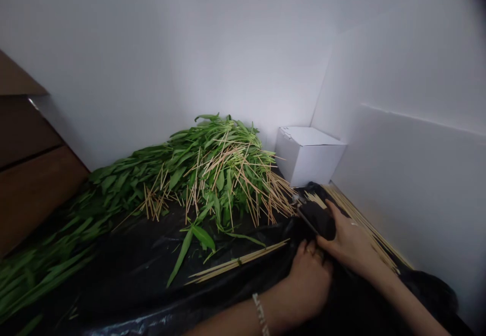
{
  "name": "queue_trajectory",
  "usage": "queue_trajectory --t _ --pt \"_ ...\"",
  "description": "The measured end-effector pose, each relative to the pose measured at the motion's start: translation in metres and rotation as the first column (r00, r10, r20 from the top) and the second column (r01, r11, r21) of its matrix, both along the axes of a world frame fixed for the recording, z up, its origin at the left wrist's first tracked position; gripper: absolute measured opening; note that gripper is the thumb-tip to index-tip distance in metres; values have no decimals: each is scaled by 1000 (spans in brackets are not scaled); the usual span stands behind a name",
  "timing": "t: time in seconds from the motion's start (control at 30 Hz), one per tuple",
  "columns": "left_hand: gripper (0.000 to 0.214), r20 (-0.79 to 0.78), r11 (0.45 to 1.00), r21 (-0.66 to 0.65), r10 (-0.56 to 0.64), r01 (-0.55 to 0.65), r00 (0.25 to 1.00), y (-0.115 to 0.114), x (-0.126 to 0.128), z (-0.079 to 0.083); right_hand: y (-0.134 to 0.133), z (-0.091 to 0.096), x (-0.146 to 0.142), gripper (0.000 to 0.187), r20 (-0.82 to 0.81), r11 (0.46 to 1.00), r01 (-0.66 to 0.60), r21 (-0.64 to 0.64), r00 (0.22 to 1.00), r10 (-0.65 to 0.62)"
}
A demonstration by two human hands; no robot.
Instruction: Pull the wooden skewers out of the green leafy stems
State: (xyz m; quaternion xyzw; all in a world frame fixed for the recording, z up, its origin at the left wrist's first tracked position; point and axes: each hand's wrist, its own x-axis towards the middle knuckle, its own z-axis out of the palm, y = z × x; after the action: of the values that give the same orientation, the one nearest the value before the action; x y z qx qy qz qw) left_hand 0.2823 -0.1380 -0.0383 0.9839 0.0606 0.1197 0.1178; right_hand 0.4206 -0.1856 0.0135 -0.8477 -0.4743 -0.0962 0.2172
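Observation:
My left hand (312, 275), with a pale bracelet at its wrist, is low on the black plastic sheet (140, 255). Its fingers are curled in, and what they hold, if anything, is hidden. Just right of it, my right hand (351, 240) curves its thumb and forefinger around a dark object (319, 218) with a straight edge, too dim to name. Left of my hands lies a small bundle of thin sticks (243, 261), bound near its middle. More pale sticks (315, 199) lie just beyond my right hand.
A large heap of leafy green stems (152, 166) spreads along the wall, with many thin sticks (224, 166) scattered over it. A white box (313, 156) stands in the corner. Long sticks (374, 229) run beside the right wall. Brown cardboard (38, 189) stands at left.

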Motion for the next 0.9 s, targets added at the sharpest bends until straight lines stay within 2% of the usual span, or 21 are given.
queue_trajectory --t 0.17,0.27,0.37,0.43,0.53,0.6,0.67,0.73,0.77,0.83,0.9 --pt "67 -65 992 -115 -58 50 996 -3 -52 8 -14 -24 -18 81 59 992 42 -117 998 -35" --pt "72 -68 984 -142 -116 105 991 3 -64 5 -19 -40 -29 79 88 982 53 -181 995 -37" --pt "76 -74 982 -167 -97 84 992 1 -64 3 -21 -55 -34 75 66 982 41 -186 997 -29" --pt "71 -125 978 -199 -86 60 988 -5 -66 2 -23 -63 -32 76 85 984 51 -173 996 -36" --pt "47 -210 967 -251 -107 52 972 -13 -84 2 -27 -68 -26 73 149 990 45 -134 989 -25" --pt "40 -223 952 -299 -143 72 964 -12 -110 6 -27 -68 -25 70 190 995 -10 -97 981 28" --pt "37 -184 927 -366 -153 77 971 -6 -147 17 -21 -64 -30 64 189 994 -107 -31 976 111" --pt "34 -101 893 -450 -58 7 993 7 -188 37 -8 -56 -43 52 132 961 -273 45 955 265" --pt "33 -83 869 -485 58 -91 995 17 -208 48 1 -51 -52 45 100 925 -373 74 925 365" --pt "30 -74 790 -517 342 -329 937 41 -242 67 22 -39 -74 31 36 864 -496 88 868 495" --pt "28 -63 707 -502 545 -498 836 69 -265 77 45 -28 -99 26 -18 808 -587 48 808 589"
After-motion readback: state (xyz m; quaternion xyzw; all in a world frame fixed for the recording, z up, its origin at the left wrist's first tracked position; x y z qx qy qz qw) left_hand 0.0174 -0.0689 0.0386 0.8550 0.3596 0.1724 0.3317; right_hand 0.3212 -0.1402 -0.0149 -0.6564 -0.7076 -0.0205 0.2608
